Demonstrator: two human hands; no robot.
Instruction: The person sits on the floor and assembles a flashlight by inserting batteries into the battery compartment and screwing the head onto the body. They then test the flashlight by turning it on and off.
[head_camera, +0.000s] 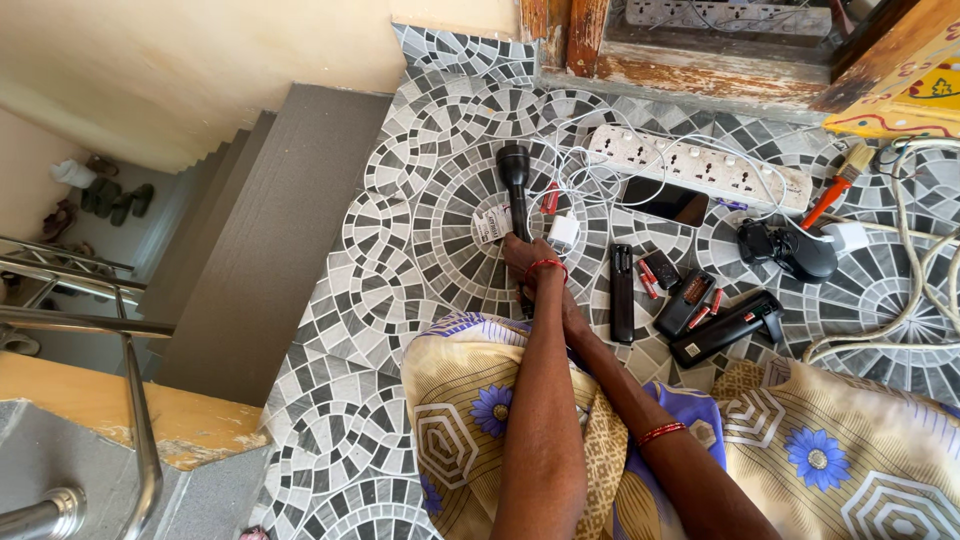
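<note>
Both hands' fingers (522, 250) around torch (515, 180)

Beyond the hands lay 1 black torch (515, 180) and 1 white power strip (697, 167); right of them were 1 dark phone (665, 201) and 1 orange-handled brush (835, 185).

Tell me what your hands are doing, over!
Left hand grips the torch on the floor. Right hand is hidden behind the left arm. White plug and cables sit close beside.
</note>
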